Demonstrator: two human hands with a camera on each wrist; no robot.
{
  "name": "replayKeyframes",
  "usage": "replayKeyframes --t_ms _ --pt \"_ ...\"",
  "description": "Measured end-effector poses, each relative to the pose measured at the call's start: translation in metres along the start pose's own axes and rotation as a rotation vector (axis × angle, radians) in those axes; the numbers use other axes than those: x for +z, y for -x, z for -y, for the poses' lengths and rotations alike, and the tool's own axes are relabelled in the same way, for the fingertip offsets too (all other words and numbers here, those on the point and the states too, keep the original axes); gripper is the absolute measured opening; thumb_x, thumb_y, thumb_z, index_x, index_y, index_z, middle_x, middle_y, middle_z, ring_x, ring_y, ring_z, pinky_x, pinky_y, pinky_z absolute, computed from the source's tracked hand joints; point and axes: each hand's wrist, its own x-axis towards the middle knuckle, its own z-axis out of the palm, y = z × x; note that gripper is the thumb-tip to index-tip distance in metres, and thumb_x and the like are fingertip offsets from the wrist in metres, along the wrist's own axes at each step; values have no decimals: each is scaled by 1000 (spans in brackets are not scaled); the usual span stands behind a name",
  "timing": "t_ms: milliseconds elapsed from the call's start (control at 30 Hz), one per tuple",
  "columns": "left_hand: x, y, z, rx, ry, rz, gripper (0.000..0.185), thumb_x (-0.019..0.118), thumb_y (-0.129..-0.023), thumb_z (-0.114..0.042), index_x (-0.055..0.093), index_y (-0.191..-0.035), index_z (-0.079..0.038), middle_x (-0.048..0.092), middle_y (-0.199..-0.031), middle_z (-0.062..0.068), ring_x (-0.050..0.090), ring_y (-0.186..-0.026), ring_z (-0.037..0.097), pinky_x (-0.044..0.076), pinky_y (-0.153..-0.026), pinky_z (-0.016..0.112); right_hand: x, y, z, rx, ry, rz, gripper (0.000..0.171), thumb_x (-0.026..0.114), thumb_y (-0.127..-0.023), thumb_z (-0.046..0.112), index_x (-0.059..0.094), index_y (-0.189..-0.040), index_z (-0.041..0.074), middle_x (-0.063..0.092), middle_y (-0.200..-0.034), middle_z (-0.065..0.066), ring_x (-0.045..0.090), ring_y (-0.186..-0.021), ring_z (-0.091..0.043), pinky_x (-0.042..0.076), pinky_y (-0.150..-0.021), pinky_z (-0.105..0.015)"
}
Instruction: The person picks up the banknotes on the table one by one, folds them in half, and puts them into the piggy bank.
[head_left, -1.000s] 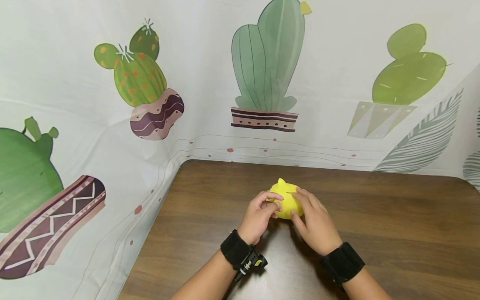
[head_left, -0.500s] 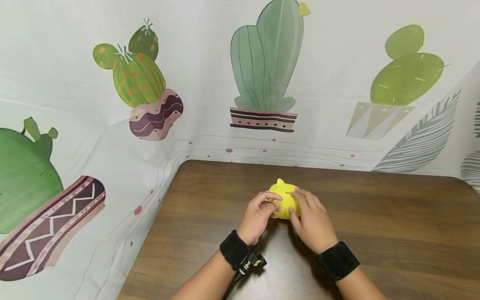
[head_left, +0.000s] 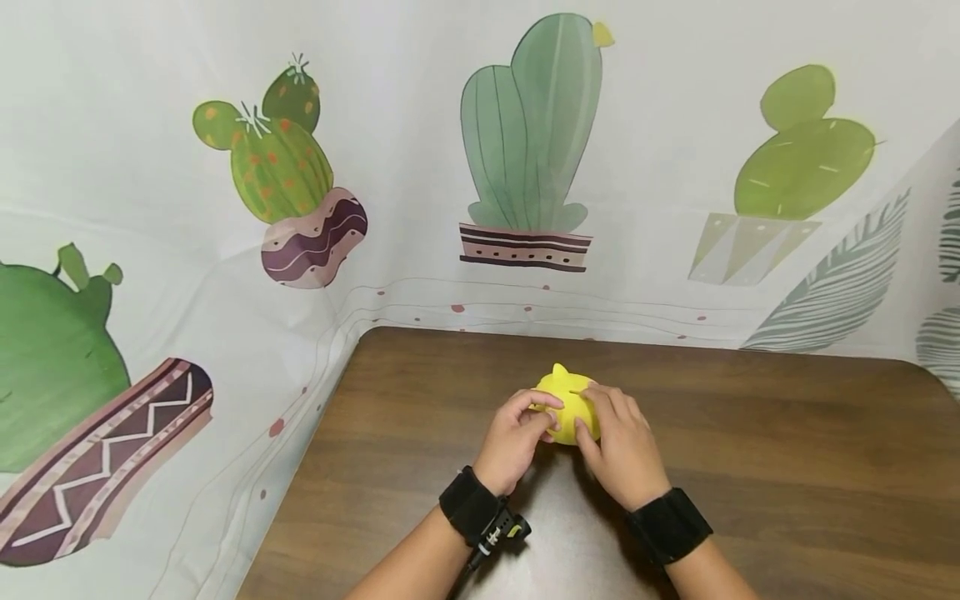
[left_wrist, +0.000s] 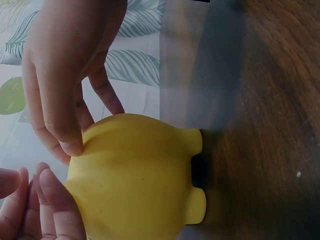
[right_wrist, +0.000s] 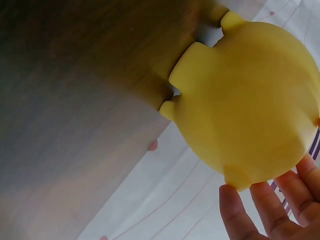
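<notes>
A yellow piggy bank (head_left: 574, 410) sits on the wooden table between both hands, with a dark slot on top and a pointed ear showing at its far side. Two of its stubby feet show in the left wrist view, where the smooth yellow body (left_wrist: 135, 175) fills the lower middle. On its left side my left hand (head_left: 512, 437) holds it with bent fingers, the thumb near the index finger. My right hand (head_left: 624, 442) grips the opposite side, thumb at the front and fingers over the top. In the right wrist view several fingertips (right_wrist: 231, 202) touch the rounded body.
Brown wooden table (head_left: 787, 467) spreads around the hands. Behind it and to the left hangs a white cloth (head_left: 405, 167) printed with cacti. Black bands circle both wrists, and a small camera (head_left: 506, 529) with a cable is strapped to the left one.
The head view has tilted up slightly, so the scene sits lower. My right hand and wrist have shifted a little left. Both hands stay at the piggy bank's sides.
</notes>
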Motion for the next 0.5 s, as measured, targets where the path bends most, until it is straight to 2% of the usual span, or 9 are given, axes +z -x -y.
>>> replayKeyframes --t_ms 333,500 --pt "-1 -1 0 40 -76 15 21 55 -95 -1 70 -110 -2 58 -114 12 64 -84 15 54 -74 26 1 -1 -1 -13 0 -13 35 71 -92 16 62 -121 -1 61 -128 -18 58 -111 -37 52 -93 -52" --pt "-2 2 -3 119 -213 47 22 55 -96 -3 70 -111 -7 60 -117 9 64 -85 15 54 -72 24 -3 -3 -2 -17 -19 30 37 70 -93 15 61 -124 -1 59 -130 -19 57 -114 -38 51 -95 -53"
